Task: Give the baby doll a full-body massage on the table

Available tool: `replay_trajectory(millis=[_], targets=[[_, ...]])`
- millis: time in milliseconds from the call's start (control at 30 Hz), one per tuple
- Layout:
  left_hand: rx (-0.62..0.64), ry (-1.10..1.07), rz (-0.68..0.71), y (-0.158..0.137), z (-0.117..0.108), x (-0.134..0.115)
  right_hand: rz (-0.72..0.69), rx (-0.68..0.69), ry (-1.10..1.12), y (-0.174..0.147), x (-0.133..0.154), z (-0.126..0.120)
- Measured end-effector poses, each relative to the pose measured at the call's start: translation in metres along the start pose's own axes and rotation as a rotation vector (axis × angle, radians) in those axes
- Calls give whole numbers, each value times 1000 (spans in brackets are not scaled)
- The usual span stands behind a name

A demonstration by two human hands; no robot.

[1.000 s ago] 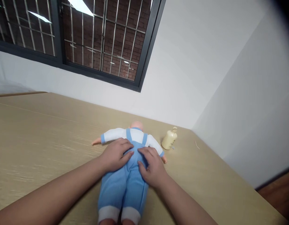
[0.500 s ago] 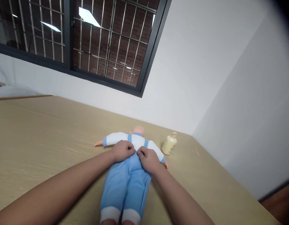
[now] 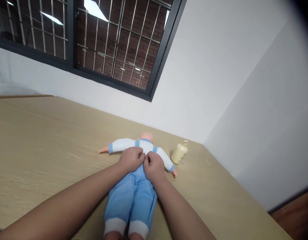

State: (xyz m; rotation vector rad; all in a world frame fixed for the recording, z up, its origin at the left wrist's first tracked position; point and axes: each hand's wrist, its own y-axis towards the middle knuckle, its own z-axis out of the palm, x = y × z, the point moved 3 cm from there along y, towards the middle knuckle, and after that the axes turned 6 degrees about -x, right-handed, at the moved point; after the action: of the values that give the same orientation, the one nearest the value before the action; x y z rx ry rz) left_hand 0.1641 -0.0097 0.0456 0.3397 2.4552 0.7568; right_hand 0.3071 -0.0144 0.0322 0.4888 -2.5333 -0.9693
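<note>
Tan tabletop (image 3: 56, 143), doll (image 3: 126, 193) near far edge (image 3: 106, 115)

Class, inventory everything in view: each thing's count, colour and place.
Doll: one, pinkish, centre
Overalls: one, blue, on the doll
Shirt: one, white, on the doll
Bottle: one, cream, right of the doll
Small bit: one, bluish, bottle's base
Thin strand: one, pale, right of bottle
Table: one, light brown, under the doll
Window: one, dark-framed, barred, upper left
Brick wall: one, reddish brown, beyond window
Room walls: two, whitish, behind and right
Unclear thing: one, whitish, far left
Brown surface: one, lower right corner
Left hand: one, bare, closed on overalls
Right hand: one, bare, closed on overalls
</note>
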Motion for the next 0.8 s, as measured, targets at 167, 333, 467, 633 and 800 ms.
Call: replay_trajectory(millis=[167, 333, 467, 633, 800], targets=[[-140, 1, 117, -4, -6, -4, -29, -83, 98, 2, 1, -2], [-39, -25, 65, 1, -7, -3, 20, 36, 121, 7, -2, -3], [70, -17, -6, 10, -8, 1, 57, 112, 121, 14, -9, -5], [85, -9, -34, 14, -7, 3, 133, 234, 206, 23, -20, -2], [13, -44, 20, 7, -3, -1, 128, 146, 160, 17, -14, -2]])
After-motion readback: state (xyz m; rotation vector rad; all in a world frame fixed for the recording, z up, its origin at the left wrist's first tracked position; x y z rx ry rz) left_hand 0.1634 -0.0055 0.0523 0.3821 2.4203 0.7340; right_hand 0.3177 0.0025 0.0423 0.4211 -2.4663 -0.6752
